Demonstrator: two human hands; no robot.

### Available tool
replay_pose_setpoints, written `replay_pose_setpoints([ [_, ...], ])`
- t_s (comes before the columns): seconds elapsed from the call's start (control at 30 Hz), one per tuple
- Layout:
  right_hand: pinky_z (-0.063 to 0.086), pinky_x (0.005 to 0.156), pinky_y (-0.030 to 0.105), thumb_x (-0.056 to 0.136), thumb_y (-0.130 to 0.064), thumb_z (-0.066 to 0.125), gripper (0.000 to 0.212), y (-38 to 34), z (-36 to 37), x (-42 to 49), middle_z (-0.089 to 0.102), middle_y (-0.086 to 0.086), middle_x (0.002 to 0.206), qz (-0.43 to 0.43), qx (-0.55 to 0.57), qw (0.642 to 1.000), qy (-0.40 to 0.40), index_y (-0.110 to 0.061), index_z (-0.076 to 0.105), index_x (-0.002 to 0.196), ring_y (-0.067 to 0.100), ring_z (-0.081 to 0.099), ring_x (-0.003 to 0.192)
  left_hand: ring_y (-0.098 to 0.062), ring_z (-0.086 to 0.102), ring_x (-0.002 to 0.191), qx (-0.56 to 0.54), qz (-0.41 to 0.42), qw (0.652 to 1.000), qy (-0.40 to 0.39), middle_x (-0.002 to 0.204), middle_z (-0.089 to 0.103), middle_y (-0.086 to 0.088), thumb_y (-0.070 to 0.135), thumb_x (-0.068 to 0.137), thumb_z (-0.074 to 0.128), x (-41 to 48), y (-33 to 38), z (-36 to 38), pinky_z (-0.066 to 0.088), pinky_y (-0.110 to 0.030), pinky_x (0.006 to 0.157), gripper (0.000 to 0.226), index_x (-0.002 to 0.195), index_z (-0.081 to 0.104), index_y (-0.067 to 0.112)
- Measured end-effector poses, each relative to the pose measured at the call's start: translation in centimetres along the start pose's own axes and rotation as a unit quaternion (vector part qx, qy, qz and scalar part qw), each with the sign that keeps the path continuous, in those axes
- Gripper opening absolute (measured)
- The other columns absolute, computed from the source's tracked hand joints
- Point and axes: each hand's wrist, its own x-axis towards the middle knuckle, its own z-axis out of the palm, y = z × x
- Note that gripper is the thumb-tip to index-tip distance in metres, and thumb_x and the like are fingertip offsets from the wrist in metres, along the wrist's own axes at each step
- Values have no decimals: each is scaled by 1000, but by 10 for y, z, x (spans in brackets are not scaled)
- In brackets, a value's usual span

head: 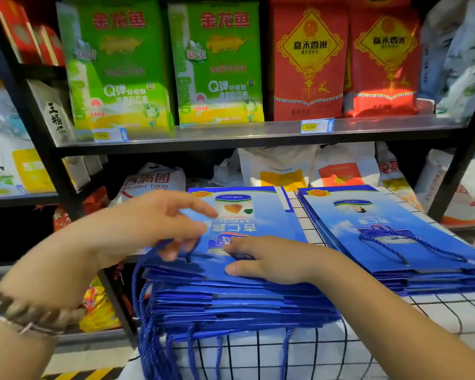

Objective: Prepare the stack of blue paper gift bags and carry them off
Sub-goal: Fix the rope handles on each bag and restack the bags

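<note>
Pressing flat on the stack (244, 305), R hand (261, 259) has fingers straight, slightly apart. L hand (159, 223): index & thumb spread, lower fingers curled on the cords (142, 305) at stack's left side. Stack sits at table (450, 316) near-left corner; 2nd stack (395, 242) just right of it.

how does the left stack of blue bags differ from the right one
The left hand and right hand are on the left stack; the right stack is untouched. The left stack's cord handles hang over the near edge; the right stack's top handle lies flat on the bag. Both are blue paper bags on the checked cloth.
</note>
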Motion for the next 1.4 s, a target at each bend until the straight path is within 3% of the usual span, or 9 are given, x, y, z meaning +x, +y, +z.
replay_pose_setpoints([
  [0.17, 45, 68, 18, 96, -29, 44, 32, -7, 3, -5, 65, 4, 80, -69, 236, 954, 170, -10, 67, 84, 7, 56, 73, -11, 67, 56, -261, 11, 964, 43, 86, 74, -6, 15, 63, 62, 3, 20, 15, 49, -17, 42, 29, 91, 70, 13],
  [0.37, 32, 50, 18, 86, -57, 17, 67, -10, 0, -15, 52, -3, 52, -113, 402, 908, 42, -17, 69, 79, 9, 41, 48, -14, 71, 77, -370, -11, 926, 76, 98, 71, -7, 13, 82, 59, 21, 22, 28, 55, -22, 53, 26, 105, 67, 6],
  [0.5, 26, 41, 19, 95, -41, 25, 59, -9, -6, -20, 45, -2, 43, -77, 426, 899, 68, -14, 64, 61, 9, 33, 38, -18, 68, 85, -386, -20, 915, 114, 98, 65, -10, 11, 87, 57, 33, 19, 35, 60, -29, 64, 22, 106, 64, 2],
  [0.63, 15, 34, 14, 96, -47, 24, 67, -3, -21, -24, 37, 2, 30, 30, 445, 879, 168, -11, 53, 48, 10, 23, 24, -11, 66, 83, -223, -3, 965, 134, 95, 68, -3, 11, 89, 56, 38, 12, 42, 55, -27, 68, 12, 95, 65, 17],
  [0.83, 29, 32, 16, 93, -43, 41, 48, 6, -33, -25, 49, 4, 38, 64, 477, 852, 206, -5, 55, 65, 11, 37, 24, -9, 55, 64, 74, 17, 997, 6, 76, 68, -6, 26, 86, 63, 36, 6, 69, 41, -19, 64, 23, 87, 71, 5],
  [1.0, 34, 33, 16, 93, -39, 47, 38, 14, -28, -27, 55, 3, 45, 105, 438, 871, 194, -5, 58, 78, 10, 44, 30, -1, 48, 48, 79, 24, 996, 26, 64, 65, -2, 15, 85, 64, 45, 0, 77, 39, -9, 50, 19, 77, 72, 0],
  [1.17, 36, 47, 24, 84, -42, 60, 29, 38, -32, -31, 56, 1, 67, 152, 184, 899, 366, -15, 51, 91, 15, 50, 55, -2, 49, 47, 44, -7, 998, 39, 65, 68, 2, 17, 86, 63, 48, -2, 80, 44, -13, 52, 15, 82, 73, 6],
  [1.3, 36, 71, 2, 81, -26, 67, 11, 35, -26, -36, 59, -19, 88, -11, 126, 931, 342, -31, 63, 90, -4, 54, 87, -7, 50, 54, 38, -11, 999, 37, 63, 67, 2, 17, 87, 61, 50, -2, 81, 45, -17, 56, 16, 81, 73, 9],
  [1.4, 37, 69, -1, 79, -16, 70, 6, 33, -18, -36, 65, -26, 69, -35, 184, 933, 307, -21, 72, 81, -13, 56, 75, -9, 51, 57, 45, -5, 998, 37, 68, 69, -1, 17, 87, 60, 49, -2, 82, 44, -18, 58, 17, 81, 73, 10],
])
